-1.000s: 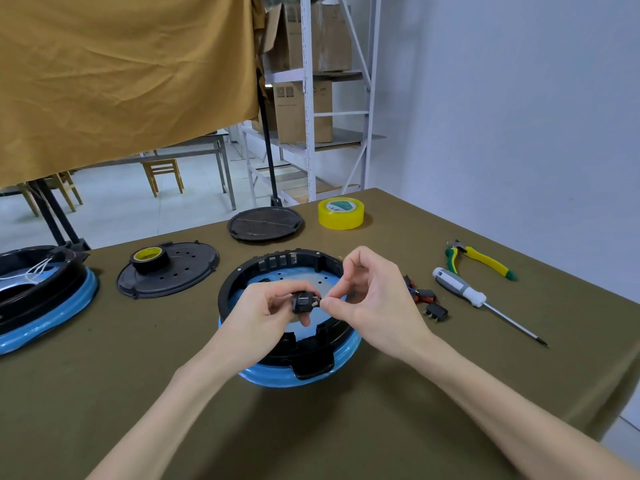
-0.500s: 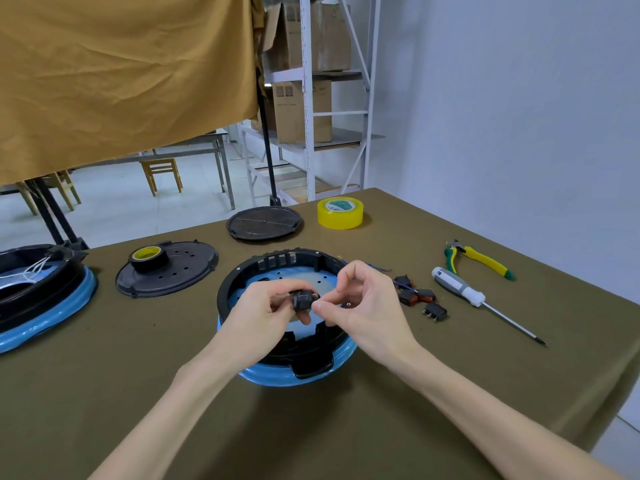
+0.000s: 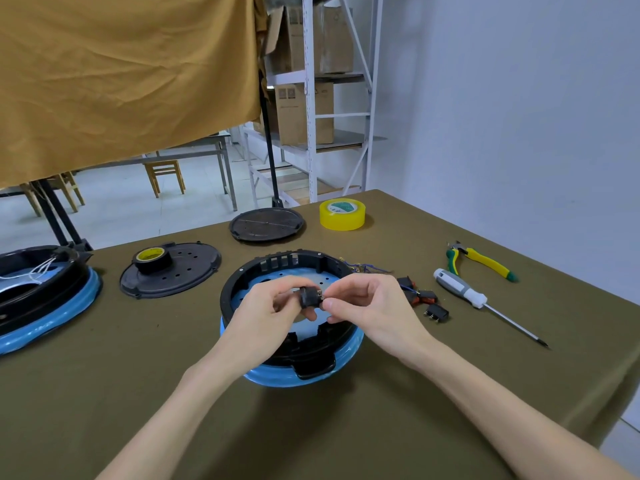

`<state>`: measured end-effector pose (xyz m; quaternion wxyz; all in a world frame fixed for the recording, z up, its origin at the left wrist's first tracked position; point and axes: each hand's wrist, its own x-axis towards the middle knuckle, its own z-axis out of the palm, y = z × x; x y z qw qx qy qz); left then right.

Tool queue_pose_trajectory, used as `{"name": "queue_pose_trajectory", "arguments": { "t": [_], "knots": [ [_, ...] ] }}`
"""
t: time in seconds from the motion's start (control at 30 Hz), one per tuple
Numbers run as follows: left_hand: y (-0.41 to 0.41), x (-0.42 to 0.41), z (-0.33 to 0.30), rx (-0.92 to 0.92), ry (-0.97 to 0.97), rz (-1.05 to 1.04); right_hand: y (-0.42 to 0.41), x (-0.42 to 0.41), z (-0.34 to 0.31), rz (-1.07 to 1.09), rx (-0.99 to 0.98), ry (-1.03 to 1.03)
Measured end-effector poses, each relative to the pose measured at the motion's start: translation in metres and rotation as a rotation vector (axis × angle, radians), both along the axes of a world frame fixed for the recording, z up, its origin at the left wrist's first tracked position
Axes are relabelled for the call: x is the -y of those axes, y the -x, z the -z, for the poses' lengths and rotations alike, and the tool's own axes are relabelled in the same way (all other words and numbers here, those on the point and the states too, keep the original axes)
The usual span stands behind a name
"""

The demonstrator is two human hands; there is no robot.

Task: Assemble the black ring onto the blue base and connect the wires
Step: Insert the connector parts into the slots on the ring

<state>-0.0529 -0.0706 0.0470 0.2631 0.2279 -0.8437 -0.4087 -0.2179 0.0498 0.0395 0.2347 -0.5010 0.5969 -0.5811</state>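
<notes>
Both hands (image 3: 266,310) (image 3: 367,306) pinch a small black part (image 3: 309,296), details unclear.

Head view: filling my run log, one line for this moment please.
black ring on blue base | left hand grips small black switch | right hand pinches its terminals

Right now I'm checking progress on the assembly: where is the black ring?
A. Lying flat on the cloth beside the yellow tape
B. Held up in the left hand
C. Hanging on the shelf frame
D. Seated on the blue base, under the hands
D: the black ring sits on the blue base, while the left hand and right hand pinch a small black switch above it.
</notes>
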Motion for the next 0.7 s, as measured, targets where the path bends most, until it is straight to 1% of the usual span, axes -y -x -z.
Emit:
{"name": "queue_pose_trajectory", "arguments": {
  "t": [0.17,0.4,0.53,0.7],
  "knots": [
    [0.001,-0.004,0.003,0.027,0.045,-0.032,-0.002,0.004,0.003,0.037,-0.056,-0.001],
    [0.003,-0.004,0.007,-0.014,0.037,-0.088,0.004,0.007,0.002,-0.021,-0.064,-0.070],
    [0.002,-0.002,0.007,-0.053,0.033,-0.066,0.009,0.007,0.000,-0.071,0.018,-0.086],
    [-0.004,0.001,0.005,-0.095,0.007,-0.011,0.012,0.002,0.002,-0.080,0.220,-0.054]
  ]
}}
